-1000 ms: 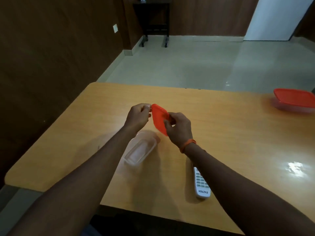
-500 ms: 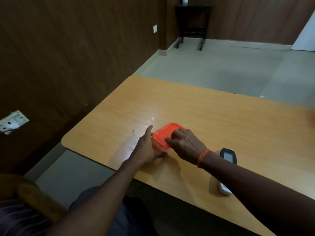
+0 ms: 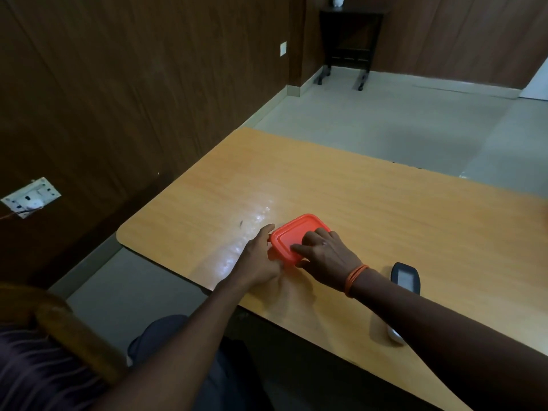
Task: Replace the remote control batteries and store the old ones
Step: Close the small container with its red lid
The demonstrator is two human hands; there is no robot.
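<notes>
One orange-lidded container (image 3: 296, 237) on the wooden table (image 3: 385, 209), left hand (image 3: 261, 259) cupping its side at 9 o'clock, right hand (image 3: 326, 253) flat, fingers spread on the lid, one remote (image 3: 405, 278) at 3 o'clock, part-hidden by the right forearm.

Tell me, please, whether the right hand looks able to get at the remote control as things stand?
Probably yes: the remote control lies uncovered beside that forearm, but the right hand is pressing the orange lid.

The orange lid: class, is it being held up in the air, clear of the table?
No. The orange lid lies flat low on the table, with the right hand pressing on top and the left hand at its side.
</notes>
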